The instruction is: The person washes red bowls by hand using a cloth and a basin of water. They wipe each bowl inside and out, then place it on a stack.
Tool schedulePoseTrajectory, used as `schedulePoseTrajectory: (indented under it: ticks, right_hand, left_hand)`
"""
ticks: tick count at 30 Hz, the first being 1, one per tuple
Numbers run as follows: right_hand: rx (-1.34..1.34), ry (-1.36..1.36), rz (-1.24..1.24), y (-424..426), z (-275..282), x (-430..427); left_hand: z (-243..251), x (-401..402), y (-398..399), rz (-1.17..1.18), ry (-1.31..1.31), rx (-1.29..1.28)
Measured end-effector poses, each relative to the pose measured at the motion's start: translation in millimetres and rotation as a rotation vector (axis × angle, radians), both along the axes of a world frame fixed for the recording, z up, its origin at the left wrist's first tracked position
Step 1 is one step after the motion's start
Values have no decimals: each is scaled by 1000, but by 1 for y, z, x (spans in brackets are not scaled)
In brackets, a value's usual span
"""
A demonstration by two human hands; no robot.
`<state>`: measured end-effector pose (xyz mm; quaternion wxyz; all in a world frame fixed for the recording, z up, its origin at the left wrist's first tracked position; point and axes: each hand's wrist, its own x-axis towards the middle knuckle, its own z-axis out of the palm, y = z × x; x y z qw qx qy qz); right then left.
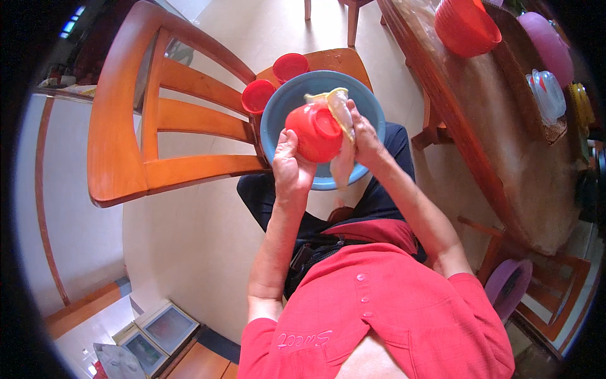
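Observation:
A red plastic bowl [310, 130], its foot ring turned up and to the right, is held over a blue basin [272, 113]. My left hand [291, 163] grips the bowl's left side, thumb on the outside. In my right hand [364, 135] is a wet white cloth with a yellow edge [340, 106], pressed against the bowl's right side and hanging down past it. Beyond the basin's far left rim are two more red bowls, one [290, 67] at the back and one [258, 96] nearer the chair's backrest. What lies inside the basin is mostly hidden.
The basin rests on a wooden chair [341, 61] whose slatted backrest [203, 125] rises at left. A wooden table [454, 118] on the right carries a stack of red bowls [466, 28], clear plastic containers [547, 97] and a pink basin [547, 47]. A purple basin [509, 286] is at lower right.

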<state>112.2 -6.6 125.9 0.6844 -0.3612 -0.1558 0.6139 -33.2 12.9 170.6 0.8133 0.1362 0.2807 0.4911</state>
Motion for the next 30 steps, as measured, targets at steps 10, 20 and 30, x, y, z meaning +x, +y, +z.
schedulePoseTrajectory:
  ticks: [10, 20, 30]
  right_hand:
    - [67, -1177, -316, -33, 12, -62]
    - [472, -1610, -388, -29, 22, -41]
    - [496, -1865, -41, 16, 50, 5]
  left_hand:
    - [-18, 17, -3, 127, 288, 235]
    - [-18, 6, 12, 52, 203, 80]
    - [-6, -1, -5, -127, 316, 277]
